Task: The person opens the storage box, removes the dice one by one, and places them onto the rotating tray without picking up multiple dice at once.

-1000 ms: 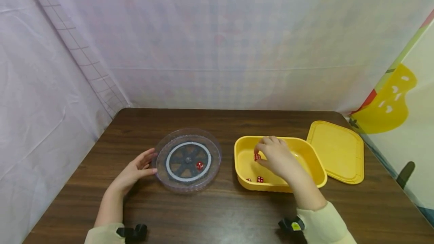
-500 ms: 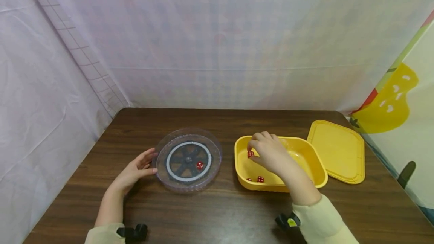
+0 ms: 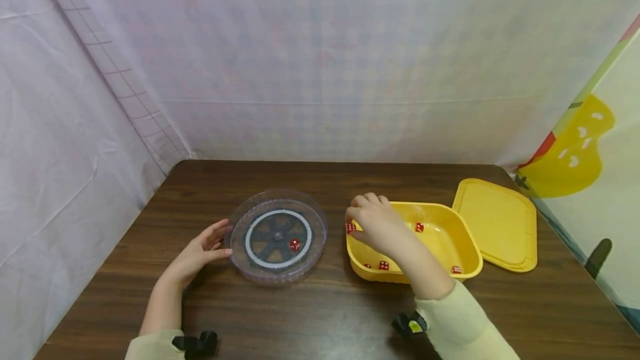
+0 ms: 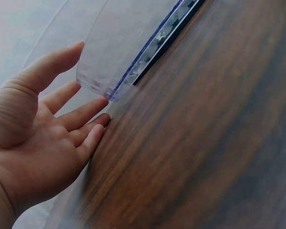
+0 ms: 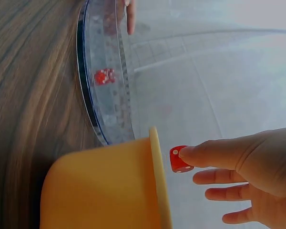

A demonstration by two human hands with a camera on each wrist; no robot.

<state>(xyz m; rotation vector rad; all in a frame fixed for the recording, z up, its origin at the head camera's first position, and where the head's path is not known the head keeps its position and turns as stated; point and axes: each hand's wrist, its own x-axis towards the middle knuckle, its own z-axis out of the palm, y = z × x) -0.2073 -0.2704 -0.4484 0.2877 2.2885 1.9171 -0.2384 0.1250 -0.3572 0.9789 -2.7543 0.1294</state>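
A red die (image 3: 351, 228) is pinched by the right hand (image 3: 375, 223) above a yellow box's rim (image 3: 425, 204); a tray (image 3: 275, 274) is touched by the left hand (image 3: 202, 250), fingers spread.

Dark wood-grain table (image 3: 300, 321); pale checked cloth (image 3: 325, 60) behind; creased white sheet (image 3: 60, 138) at left.

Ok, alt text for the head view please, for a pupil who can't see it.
A person's right hand pinches a red die near the left end of a yellow tub holding more red dice. The left hand is at the edge of a clear round dish containing one die; a yellow lid lies right of the tub.
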